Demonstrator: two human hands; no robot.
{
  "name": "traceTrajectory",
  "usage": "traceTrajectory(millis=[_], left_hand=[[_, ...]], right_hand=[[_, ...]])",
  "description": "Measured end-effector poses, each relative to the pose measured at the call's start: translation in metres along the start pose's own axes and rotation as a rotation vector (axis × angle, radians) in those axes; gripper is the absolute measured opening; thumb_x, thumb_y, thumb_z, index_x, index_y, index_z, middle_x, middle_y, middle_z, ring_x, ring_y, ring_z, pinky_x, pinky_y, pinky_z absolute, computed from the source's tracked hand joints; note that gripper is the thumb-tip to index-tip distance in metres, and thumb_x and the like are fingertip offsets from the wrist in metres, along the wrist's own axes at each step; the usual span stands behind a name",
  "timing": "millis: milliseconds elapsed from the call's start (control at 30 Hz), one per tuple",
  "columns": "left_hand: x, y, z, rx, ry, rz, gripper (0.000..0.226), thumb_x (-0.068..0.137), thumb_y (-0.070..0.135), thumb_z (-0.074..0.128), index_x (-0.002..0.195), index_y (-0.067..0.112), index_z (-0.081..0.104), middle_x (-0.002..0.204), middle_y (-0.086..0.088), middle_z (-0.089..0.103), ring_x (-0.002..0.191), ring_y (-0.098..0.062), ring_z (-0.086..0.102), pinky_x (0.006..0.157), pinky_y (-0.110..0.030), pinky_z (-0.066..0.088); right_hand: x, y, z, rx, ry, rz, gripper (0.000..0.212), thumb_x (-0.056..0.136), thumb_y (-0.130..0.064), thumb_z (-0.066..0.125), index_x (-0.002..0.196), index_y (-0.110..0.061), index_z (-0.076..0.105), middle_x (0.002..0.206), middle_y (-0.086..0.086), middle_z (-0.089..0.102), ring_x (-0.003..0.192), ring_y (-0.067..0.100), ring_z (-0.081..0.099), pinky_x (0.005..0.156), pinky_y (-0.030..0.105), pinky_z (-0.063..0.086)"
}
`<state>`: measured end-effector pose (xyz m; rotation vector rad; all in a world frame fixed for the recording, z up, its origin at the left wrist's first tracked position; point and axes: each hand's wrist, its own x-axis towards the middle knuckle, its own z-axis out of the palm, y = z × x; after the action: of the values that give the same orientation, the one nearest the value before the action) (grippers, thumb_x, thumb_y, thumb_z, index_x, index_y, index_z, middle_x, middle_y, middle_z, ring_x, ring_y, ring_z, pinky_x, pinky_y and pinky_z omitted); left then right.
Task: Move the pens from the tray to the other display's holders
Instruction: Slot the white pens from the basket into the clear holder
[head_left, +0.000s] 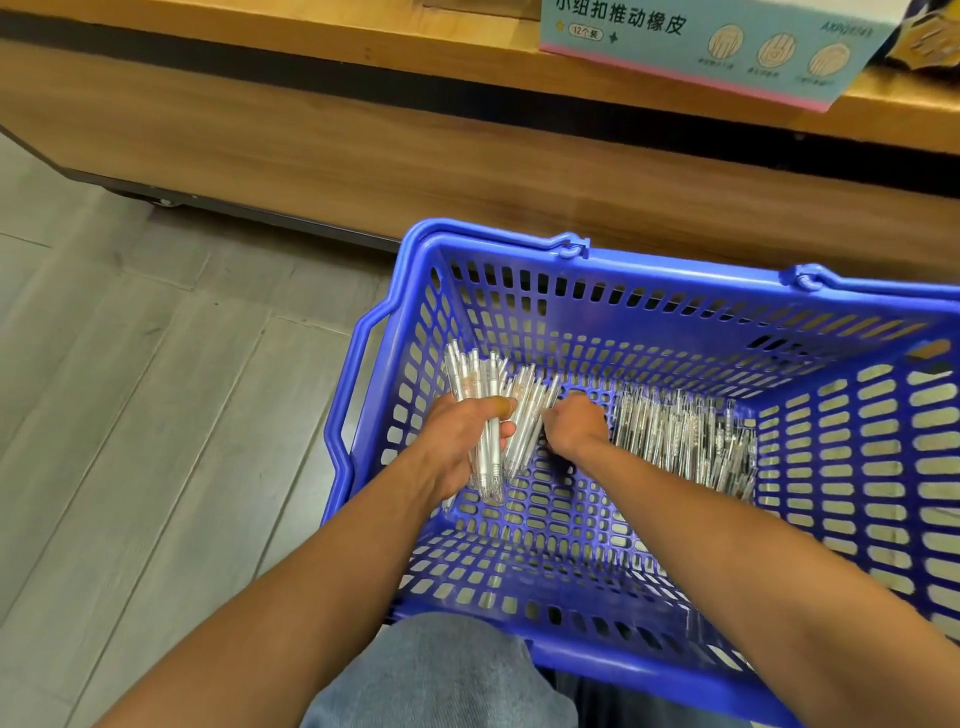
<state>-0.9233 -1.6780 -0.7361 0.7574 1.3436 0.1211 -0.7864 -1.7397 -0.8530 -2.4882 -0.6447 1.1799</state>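
We have both hands down in the blue basket, which sits on the floor in front of a wooden counter. Our left hand is curled round a bundle of clear pens, gripping it at mid-length so the ends fan out above and below the fist. Our right hand is curled over a second small clutch of pens just beside it, seemingly gathering them (whether it truly grips them we cannot tell). A loose pile of pens lies on the basket floor to the right. These look light, stiff and smooth, so a bundle will likely slip or splay; holding near the middle, squeezed evenly, seems safest. No holders are in view.
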Motion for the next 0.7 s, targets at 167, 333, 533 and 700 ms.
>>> traceTrajectory(millis=[167, 333, 533, 700], left_hand=[[-0.002, -0.001, 0.002, -0.021, -0.063, 0.014, 0.081, 0.082, 0.013, 0.077, 0.149, -0.002, 0.034, 0.135, -0.019, 0.06, 0.081, -0.015, 0.068, 0.111, -0.053, 0.041], [-0.003, -0.001, 0.003, -0.044, -0.077, 0.034, 0.084, 0.08, 0.012, 0.078, 0.15, -0.001, 0.033, 0.14, -0.019, 0.055, 0.086, -0.017, 0.068, 0.116, -0.058, 0.031], [-0.001, -0.001, 0.003, -0.047, -0.04, 0.035, 0.092, 0.079, 0.011, 0.078, 0.152, 0.002, 0.023, 0.135, -0.018, 0.058, 0.093, -0.02, 0.069, 0.114, -0.059, 0.033], [0.003, -0.003, 0.001, -0.022, -0.033, 0.06, 0.097, 0.079, 0.02, 0.081, 0.154, 0.012, 0.02, 0.141, -0.013, 0.053, 0.11, -0.02, 0.066, 0.115, -0.06, 0.031]], right_hand=[[0.007, -0.003, 0.001, 0.054, 0.043, 0.111, 0.028, 0.093, -0.02, 0.058, 0.069, -0.008, 0.051, 0.061, 0.003, 0.05, 0.051, 0.015, 0.046, 0.044, 0.023, 0.036], [0.007, -0.012, -0.002, -0.042, 0.094, 0.105, 0.038, 0.085, -0.033, 0.067, 0.061, -0.012, 0.047, 0.054, 0.0, 0.05, 0.044, 0.013, 0.046, 0.037, 0.018, 0.029], [0.01, -0.007, -0.005, -0.03, 0.092, 0.081, 0.039, 0.087, -0.027, 0.068, 0.058, -0.013, 0.045, 0.053, 0.0, 0.046, 0.043, 0.012, 0.042, 0.038, 0.02, 0.033], [0.0, 0.007, -0.013, 0.237, -0.076, -0.087, 0.023, 0.091, -0.018, 0.064, 0.07, -0.006, 0.066, 0.07, 0.011, 0.066, 0.067, 0.023, 0.065, 0.075, 0.039, 0.059]])
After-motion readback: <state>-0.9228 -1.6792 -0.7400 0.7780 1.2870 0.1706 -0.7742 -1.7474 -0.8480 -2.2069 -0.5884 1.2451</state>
